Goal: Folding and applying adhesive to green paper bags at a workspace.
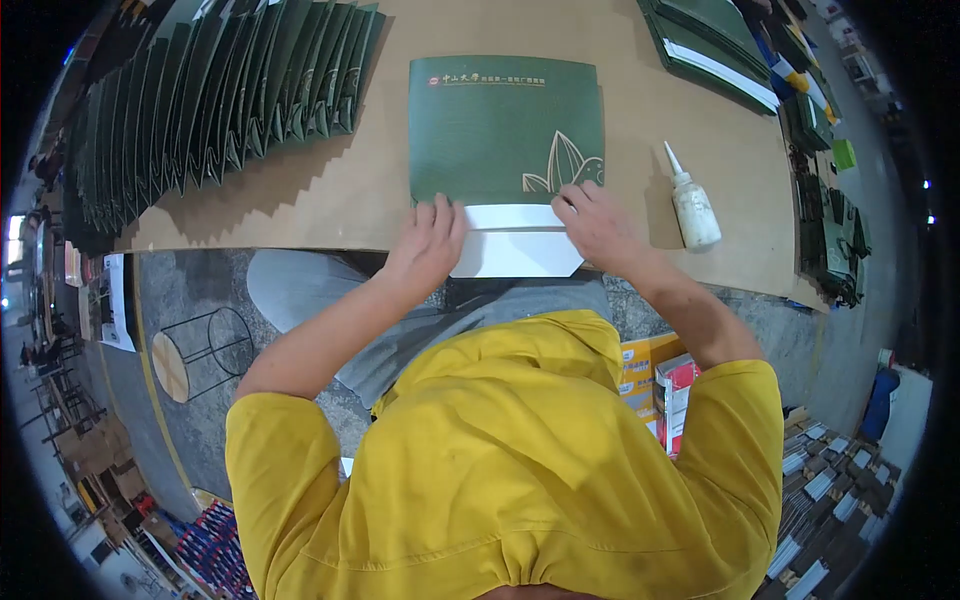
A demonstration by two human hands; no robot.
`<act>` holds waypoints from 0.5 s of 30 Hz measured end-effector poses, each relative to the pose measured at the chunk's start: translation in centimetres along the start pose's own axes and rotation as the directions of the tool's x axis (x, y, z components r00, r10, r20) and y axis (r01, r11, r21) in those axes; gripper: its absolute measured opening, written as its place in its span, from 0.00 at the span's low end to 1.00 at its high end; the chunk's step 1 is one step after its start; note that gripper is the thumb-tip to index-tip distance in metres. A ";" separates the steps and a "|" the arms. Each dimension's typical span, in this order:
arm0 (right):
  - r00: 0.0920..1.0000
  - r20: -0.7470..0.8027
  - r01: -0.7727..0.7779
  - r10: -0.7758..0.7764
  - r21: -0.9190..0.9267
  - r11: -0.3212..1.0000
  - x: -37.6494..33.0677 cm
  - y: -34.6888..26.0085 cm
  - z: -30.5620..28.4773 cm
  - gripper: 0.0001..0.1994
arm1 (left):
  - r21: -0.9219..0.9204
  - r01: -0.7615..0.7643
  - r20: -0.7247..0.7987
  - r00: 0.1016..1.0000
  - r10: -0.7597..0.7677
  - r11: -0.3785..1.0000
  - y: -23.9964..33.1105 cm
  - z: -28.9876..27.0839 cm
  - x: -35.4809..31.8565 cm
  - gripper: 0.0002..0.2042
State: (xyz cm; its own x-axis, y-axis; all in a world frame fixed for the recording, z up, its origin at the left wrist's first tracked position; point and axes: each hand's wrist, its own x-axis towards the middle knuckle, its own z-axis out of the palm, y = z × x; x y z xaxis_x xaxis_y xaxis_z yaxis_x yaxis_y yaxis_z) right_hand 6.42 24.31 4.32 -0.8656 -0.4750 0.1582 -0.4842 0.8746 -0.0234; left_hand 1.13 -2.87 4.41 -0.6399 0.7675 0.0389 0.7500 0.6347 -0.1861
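A green paper bag with gold print and a line-drawn leaf motif lies flat before me on the table. Its near end shows a white flap with slanted corners, reaching over the table's front edge. At the left end of the fold, my left hand is closed on the bag, fingers bent over its edge. My right hand grips the opposite end, thumb and fingers together at the fold. To the right of that hand stands a white squeeze bottle with a thin nozzle.
Many folded green bags stand in a row at the table's left. A stack of flat green bags lies at the far right, more bundles beyond the right edge. A round stool stands on the floor at left.
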 end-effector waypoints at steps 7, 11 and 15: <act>0.989 0.144 -0.020 -0.021 0.283 0.959 -5.7 -0.2 -1.5 0.32 | -0.282 -0.222 -0.036 0.975 0.221 0.933 -2.5 1.3 -4.7 0.29; 0.998 0.052 -0.058 0.047 0.220 0.974 -6.5 -1.3 0.0 0.30 | -0.170 -0.210 -0.292 0.944 0.155 0.963 -2.2 5.1 -4.9 0.30; 0.998 0.012 -0.068 0.068 0.258 0.964 -6.5 -1.2 0.3 0.25 | -0.264 -0.212 -0.294 0.947 0.131 0.941 -2.5 3.8 -4.3 0.27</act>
State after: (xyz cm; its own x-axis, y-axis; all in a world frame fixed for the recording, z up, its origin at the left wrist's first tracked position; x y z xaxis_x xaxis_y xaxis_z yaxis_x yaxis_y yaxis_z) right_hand 12.59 26.35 3.05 -0.8979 -0.4158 0.1447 -0.4403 0.8506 -0.2876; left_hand 1.41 -8.12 0.99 -0.4584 0.8362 0.3011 0.8856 0.4582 0.0757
